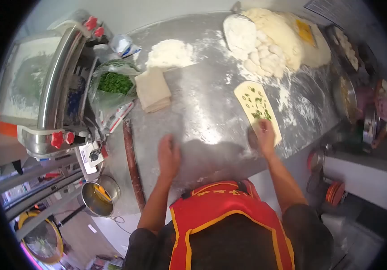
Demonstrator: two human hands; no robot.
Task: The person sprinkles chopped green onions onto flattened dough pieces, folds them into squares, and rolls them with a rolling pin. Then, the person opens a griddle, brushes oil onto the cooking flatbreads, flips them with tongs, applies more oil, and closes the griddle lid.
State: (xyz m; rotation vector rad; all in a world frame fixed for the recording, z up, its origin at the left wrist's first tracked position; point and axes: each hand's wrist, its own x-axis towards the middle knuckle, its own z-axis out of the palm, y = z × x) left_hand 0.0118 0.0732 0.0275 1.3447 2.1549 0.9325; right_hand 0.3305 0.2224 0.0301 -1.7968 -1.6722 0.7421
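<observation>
A long flat strip of pale dough (250,92) lies on the metal table (198,103), with chopped greens (258,102) scattered over its upper and middle part. My right hand (265,135) is over the strip's lower part, fingers bent down toward the greens; whether anything is between them is too small to tell. My left hand (169,155) hangs over the table to the left, fingers curled, their tips hard to make out. Right of it is bare metal, and a dark red rolling pin (133,164) lies to its left.
A plastic bag of chopped greens (115,83) and a folded cloth (153,90) are at the upper left. White flour (170,54) and a large dough mass (279,36) lie at the back. A dough machine (56,76) stands left, above a metal pot (100,195).
</observation>
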